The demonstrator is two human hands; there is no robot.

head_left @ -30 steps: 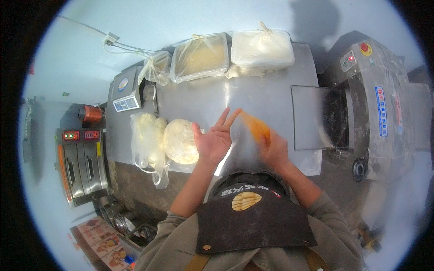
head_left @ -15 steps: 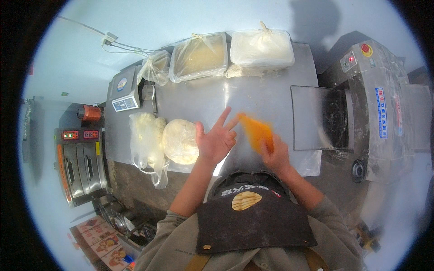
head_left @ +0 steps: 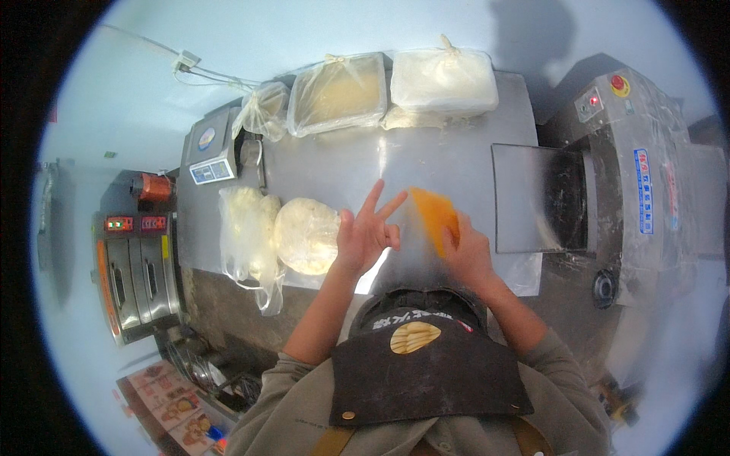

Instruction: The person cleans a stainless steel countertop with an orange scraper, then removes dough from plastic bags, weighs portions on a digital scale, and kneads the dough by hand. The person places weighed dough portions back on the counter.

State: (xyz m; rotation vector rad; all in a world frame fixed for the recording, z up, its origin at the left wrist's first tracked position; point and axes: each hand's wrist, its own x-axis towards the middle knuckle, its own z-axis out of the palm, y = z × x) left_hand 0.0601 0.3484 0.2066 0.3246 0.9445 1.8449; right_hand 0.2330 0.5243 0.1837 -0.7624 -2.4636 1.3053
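Observation:
Pinched in my right hand is a flat orange dough scraper, raised above the metal table's front part. My left hand is empty, with two fingers stretched out and spread and the others partly curled. Its outstretched fingertip comes close to the scraper's left edge; whether they touch I cannot tell. Just left of that hand lies a large round lump of dough under clear plastic. Beside the lump, a clear plastic bag holds more pale dough.
Along the table's back stand a small tied bag, a plastic-wrapped tub of tan contents and a wrapped white tub. A digital scale sits back left. A machine with a metal tray is at right, an oven at left.
My left hand has shifted slightly right. In my right hand the scraper has turned a little, and its tip has moved away from my left fingertip.

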